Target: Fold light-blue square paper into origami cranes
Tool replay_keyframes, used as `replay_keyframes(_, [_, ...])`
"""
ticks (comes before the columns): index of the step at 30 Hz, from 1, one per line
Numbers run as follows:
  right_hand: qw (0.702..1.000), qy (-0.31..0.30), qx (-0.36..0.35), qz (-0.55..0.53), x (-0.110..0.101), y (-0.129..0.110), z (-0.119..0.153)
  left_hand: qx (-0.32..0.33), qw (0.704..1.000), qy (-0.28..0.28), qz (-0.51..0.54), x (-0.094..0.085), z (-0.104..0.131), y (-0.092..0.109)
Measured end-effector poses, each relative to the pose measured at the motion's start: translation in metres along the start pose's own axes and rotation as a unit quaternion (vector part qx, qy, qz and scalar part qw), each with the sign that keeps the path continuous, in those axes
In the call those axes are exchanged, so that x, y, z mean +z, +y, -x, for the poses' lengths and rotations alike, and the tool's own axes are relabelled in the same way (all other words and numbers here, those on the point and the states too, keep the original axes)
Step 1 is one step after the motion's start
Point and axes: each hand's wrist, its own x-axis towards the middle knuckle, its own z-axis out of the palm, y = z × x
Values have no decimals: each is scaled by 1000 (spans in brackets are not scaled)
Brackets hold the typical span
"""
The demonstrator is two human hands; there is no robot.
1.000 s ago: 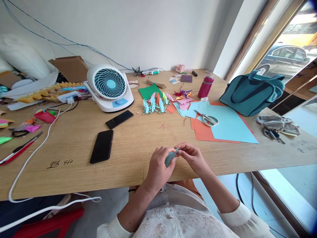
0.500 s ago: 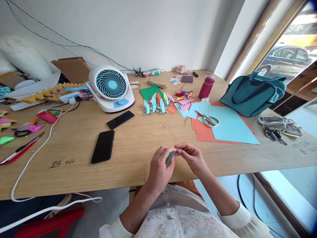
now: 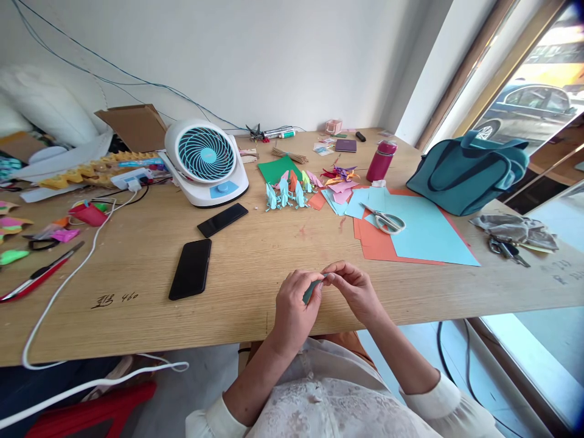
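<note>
1. Open desk (image 3: pixel 255 249) surface spreads left to the black phone (image 3: pixel 190 269); its near edge runs by the hands.
2. Teal paper (image 3: pixel 309 293), between the hands, slants near-left to far-right.
3. Left hand (image 3: pixel 296 304) grips it; right hand (image 3: pixel 353 291) pinches its far-right tip.

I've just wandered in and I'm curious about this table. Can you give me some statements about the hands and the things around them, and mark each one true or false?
1. The left hand and right hand hold a small piece of paper together. True.
2. The scissors lie inside the bag. False: the scissors lie on the sheets, outside the bag.
3. The bottle stands upright, seen left of the bag. True: the bottle is there.
4. Three phones lie on the table. False: only two phones lie there.
5. The fan is white and blue. True.
</note>
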Motion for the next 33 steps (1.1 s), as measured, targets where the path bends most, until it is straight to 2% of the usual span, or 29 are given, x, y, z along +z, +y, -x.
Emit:
replay_keyframes(8, [1000, -9, -4, 10, 1, 1, 1, -29, 999, 8, -16, 1, -1, -1])
replay_keyframes(16, [1000, -8, 4, -1, 4, 0, 3, -9, 999, 8, -33, -1, -2, 0])
replay_keyframes(21, [1000, -1, 9, 0, 5, -1, 3, -18, 998, 15, -50, 0, -3, 0])
replay_keyframes(33, [998, -22, -35, 41, 9, -8, 3, 1, 999, 13, -48, 2, -1, -3])
